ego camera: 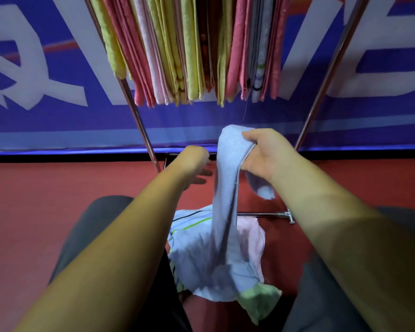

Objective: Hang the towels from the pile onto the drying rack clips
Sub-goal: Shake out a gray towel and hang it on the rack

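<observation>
Red flooring (22, 200) meets a blue banner (58, 125) with white lettering. On the chrome drying rack (139, 121) hang yellow, pink and white towels (192, 56), packed close together. Below them the left hand (194, 164) reaches forward, fingers loose and holding nothing, just beside a light blue towel (228, 168). The right hand (266, 154) grips that towel's upper end; its lower end trails into the pile (201, 259) on the floor between the person's knees.
</observation>
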`<state>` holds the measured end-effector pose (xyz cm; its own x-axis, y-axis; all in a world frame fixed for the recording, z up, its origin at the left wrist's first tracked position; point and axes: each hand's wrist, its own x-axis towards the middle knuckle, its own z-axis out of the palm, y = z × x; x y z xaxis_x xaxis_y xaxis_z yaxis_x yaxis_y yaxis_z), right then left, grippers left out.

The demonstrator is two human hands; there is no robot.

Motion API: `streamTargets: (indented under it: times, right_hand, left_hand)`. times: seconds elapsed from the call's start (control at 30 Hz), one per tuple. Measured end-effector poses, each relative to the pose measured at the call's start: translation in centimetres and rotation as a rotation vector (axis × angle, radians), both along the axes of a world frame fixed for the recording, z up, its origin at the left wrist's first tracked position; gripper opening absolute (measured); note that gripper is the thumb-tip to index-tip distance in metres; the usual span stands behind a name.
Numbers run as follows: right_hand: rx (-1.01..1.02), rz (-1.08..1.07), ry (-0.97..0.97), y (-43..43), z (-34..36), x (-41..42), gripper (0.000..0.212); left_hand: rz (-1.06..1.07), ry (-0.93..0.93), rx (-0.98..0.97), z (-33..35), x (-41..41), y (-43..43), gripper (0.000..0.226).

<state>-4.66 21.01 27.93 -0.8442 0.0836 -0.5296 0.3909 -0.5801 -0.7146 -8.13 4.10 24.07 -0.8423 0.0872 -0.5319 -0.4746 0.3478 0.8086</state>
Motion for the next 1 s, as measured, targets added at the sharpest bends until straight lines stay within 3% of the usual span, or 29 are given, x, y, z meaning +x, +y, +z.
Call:
streamTargets:
  times: [0.07, 0.17, 0.2, 0.33, 0.37, 0.57, 0.7, 0.83, 1.0]
  right_hand:
    - [0.008, -0.015, -0.023, -0.3, -0.2, 0.1, 0.037]
    - [-0.048, -0.046, -0.047, -1.0, 0.0, -0.1, 0.045]
    - [-0.068, -0.068, -0.057, -1.2, 0.0, -0.3, 0.046]
    - [-0.117, -0.119, -0.062, -1.5, 0.1, -0.6, 0.058]
    - [-0.133, -0.122, -0.050, -1.5, 0.2, -0.7, 0.058]
    - [-0.155, -0.377, -0.017, -1.4, 0.0, -1.4, 0.029]
    - [-0.223, -0.421, 0.056, -0.8, 0.2, -1.5, 0.042]
    - [-0.202, -0.396, 0.002, -0.7, 0.4, -1.1, 0.043]
    - [-0.132, -0.275, 0.009, 0.0, -0.2, -1.3, 0.014]
  left_hand:
    - [-0.241, 0.037, -0.134, -0.1, 1.1, 0.3, 0.022]
    - [-0.493, 0.077, -0.176, -1.7, 2.3, 1.1, 0.025]
    - [-0.503, 0.102, -0.200, -2.8, 2.1, 1.6, 0.031]
    - [-0.356, 0.233, -0.260, -5.8, 2.0, 3.4, 0.090]
    - [-0.318, 0.256, -0.281, -5.6, 2.4, 3.7, 0.092]
    - [-0.138, 0.332, -0.386, -7.1, 2.8, 4.9, 0.041]
    - [-0.148, 0.346, -0.470, -7.1, 3.2, 5.1, 0.045]
    - [-0.122, 0.366, -0.464, -7.2, 3.0, 5.4, 0.058]
    - [0.021, 0.403, -0.344, -6.2, 2.9, 6.4, 0.047]
